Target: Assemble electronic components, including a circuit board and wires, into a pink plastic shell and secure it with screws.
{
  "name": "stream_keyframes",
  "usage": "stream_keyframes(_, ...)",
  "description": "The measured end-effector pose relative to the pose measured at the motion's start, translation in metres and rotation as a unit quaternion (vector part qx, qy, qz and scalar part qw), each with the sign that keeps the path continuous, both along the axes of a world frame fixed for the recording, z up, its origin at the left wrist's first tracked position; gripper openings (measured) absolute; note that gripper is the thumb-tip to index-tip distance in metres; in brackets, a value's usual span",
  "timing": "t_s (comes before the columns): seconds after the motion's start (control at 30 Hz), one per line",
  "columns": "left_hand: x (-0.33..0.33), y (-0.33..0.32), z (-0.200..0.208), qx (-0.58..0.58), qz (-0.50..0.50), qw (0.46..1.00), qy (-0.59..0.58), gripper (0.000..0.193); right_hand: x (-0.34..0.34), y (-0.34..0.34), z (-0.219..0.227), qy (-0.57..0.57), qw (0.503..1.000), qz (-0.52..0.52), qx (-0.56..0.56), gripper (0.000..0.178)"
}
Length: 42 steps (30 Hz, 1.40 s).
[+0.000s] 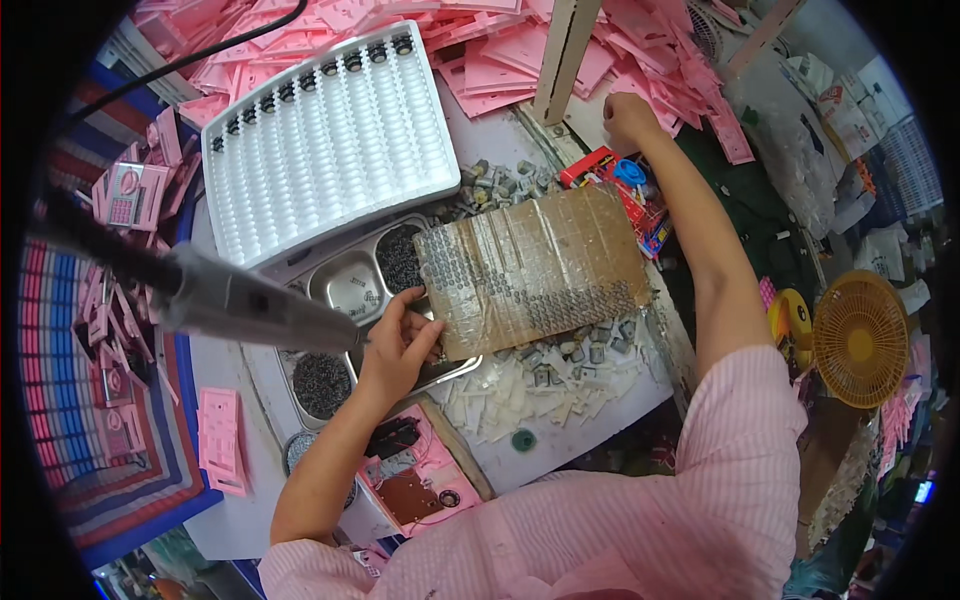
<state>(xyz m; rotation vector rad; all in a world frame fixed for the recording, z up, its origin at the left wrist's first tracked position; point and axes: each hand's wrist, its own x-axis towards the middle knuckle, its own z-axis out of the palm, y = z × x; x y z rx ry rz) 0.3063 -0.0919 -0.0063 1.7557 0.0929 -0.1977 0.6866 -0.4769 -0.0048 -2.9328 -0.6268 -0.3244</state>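
My left hand (398, 345) is over the metal compartment tray (345, 285), beside the left edge of a tape-covered cardboard sheet (535, 265). Its fingers bend loosely, thumb apart, and nothing shows in them. Rows of small round metal pieces sit on the cardboard. Dark screw-like pieces (322, 385) fill some tray compartments. My right hand (632, 122) reaches far forward to the right, curled beside a wooden post (565, 60) near the pink panels (520, 65). Whatever its fingers hold, if anything, is hidden.
A white moulded tray (330, 150) with dark round parts along its top rows lies behind. Small metal motors (490, 185) and pale strips (520, 400) surround the cardboard. An opened pink casing (425, 470) lies close to me. A grey rod (260, 305) crosses the left side.
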Motion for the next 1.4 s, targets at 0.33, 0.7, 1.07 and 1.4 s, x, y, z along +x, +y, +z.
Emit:
stream_keyframes(0.33,-0.016,0.012,0.019,0.013,0.016,1.0,-0.017,0.051,-0.229,0.047,0.057,0.038,0.966,0.256,-0.024,0.015)
stream_keyframes(0.7,-0.021,0.025,0.025,-0.002,0.04,0.999,-0.002,0.054,-0.002,0.052,0.022,0.062,0.994,0.095,0.003,0.024)
stream_keyframes(1.07,-0.037,0.043,0.024,-0.01,0.07,0.997,-0.009,0.05,0.005,0.046,0.005,0.024,0.997,0.05,-0.048,0.019)
stream_keyframes(1.4,-0.056,0.042,0.028,-0.047,0.084,0.995,-0.031,0.046,-0.218,0.114,0.068,0.069,0.937,0.341,0.035,0.014)
